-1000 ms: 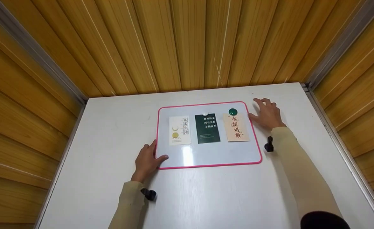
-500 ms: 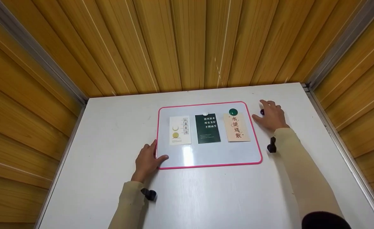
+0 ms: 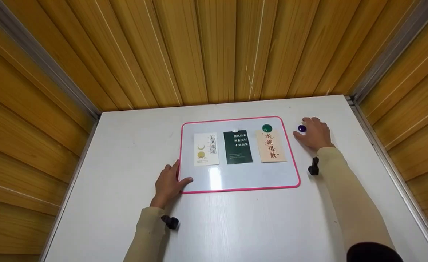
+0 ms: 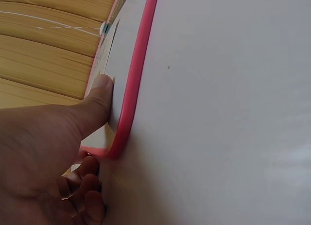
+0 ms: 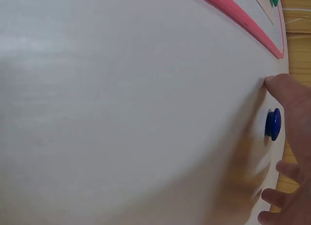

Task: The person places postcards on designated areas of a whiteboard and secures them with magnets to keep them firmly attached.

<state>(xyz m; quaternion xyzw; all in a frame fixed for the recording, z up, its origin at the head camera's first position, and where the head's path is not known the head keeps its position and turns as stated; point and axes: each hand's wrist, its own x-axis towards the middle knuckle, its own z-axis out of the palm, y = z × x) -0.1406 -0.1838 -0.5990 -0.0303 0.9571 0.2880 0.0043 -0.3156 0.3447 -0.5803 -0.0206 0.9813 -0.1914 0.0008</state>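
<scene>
A small whiteboard (image 3: pixel 261 177) with a pink frame lies flat on the white table. My left hand (image 3: pixel 168 185) grips its near left corner, thumb over the top and fingers at the side edge, as the left wrist view also shows. Beyond the board's right edge, a dark blue round magnet (image 3: pixel 301 128) sits on the table. My right hand (image 3: pixel 315 134) is around the blue magnet (image 5: pixel 275 124), thumb and fingers spread apart, with a gap to it in the right wrist view. On the board, a green magnet (image 3: pixel 267 128) sits at the top of a peach card (image 3: pixel 272 154).
A dark green card (image 3: pixel 238 154) with a white magnet (image 3: pixel 235 130) at its top and a white card (image 3: pixel 206 149) with no magnet visible lie on the board. Wood-patterned panels (image 3: pixel 214 54) stand behind and beside the table (image 3: pixel 217 222).
My right hand has moved right and slightly down, away from the board's edge. The blue magnet, hidden one second ago, now shows between thumb and fingers. My left hand stays put.
</scene>
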